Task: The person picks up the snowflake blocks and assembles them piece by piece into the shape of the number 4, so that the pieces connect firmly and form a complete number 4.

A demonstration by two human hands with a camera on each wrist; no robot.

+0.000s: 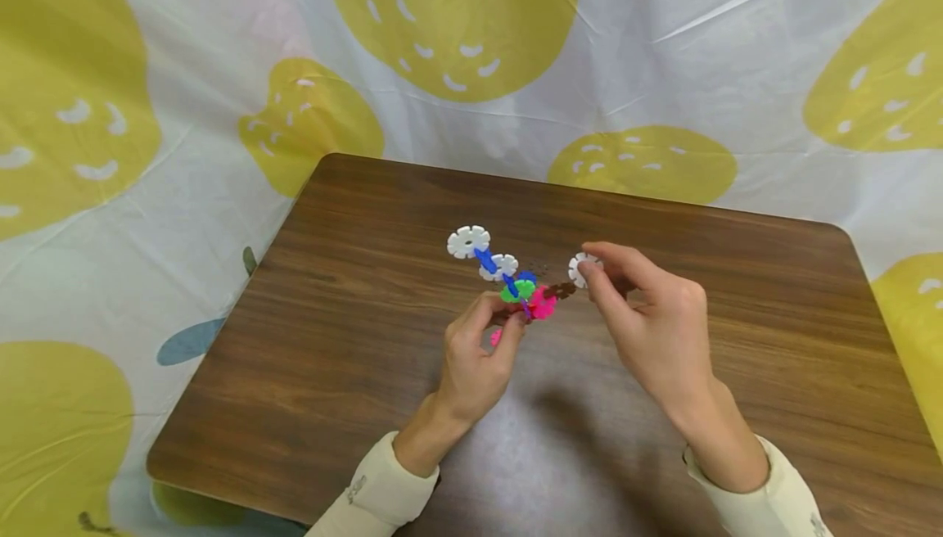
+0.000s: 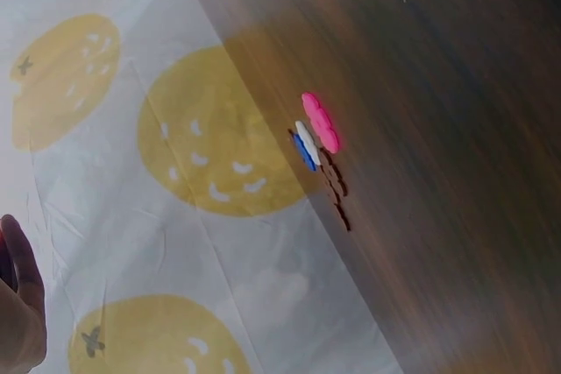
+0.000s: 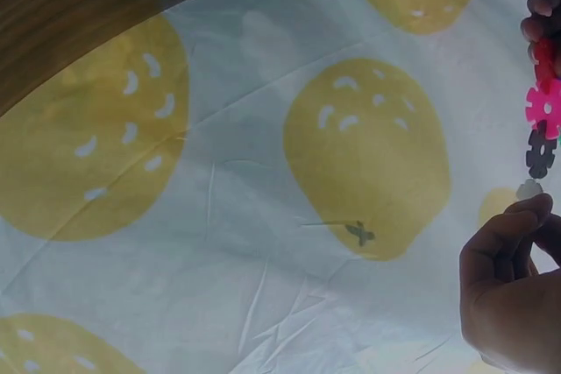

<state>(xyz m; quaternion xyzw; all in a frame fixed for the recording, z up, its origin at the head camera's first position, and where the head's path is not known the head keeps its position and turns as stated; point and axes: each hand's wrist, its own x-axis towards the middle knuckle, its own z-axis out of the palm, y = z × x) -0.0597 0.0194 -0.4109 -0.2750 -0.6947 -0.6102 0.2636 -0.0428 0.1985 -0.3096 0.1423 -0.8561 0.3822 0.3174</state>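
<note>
My left hand (image 1: pixel 475 361) pinches a chain of interlocked notched plastic discs above the table, thumb and fingertips at its lower middle. One branch rises left to a white disc (image 1: pixel 468 242), through blue and white pieces and a green disc (image 1: pixel 518 292). A pink disc (image 1: pixel 544 302) leads right to a brown disc (image 1: pixel 564 291) at the other end. Between thumb and forefinger, my right hand (image 1: pixel 659 336) holds a loose white disc (image 1: pixel 583 271), close beside the brown one. In the right wrist view that white disc (image 3: pixel 529 189) shows just below the dark end disc (image 3: pixel 540 153).
A dark wood-grain table (image 1: pixel 331 291) with rounded corners lies under both hands. Behind it hangs a white cloth (image 1: pixel 471 124) with yellow fruit prints. In the left wrist view, a pink disc (image 2: pixel 321 123) and white, blue and brown pieces sit by the table edge.
</note>
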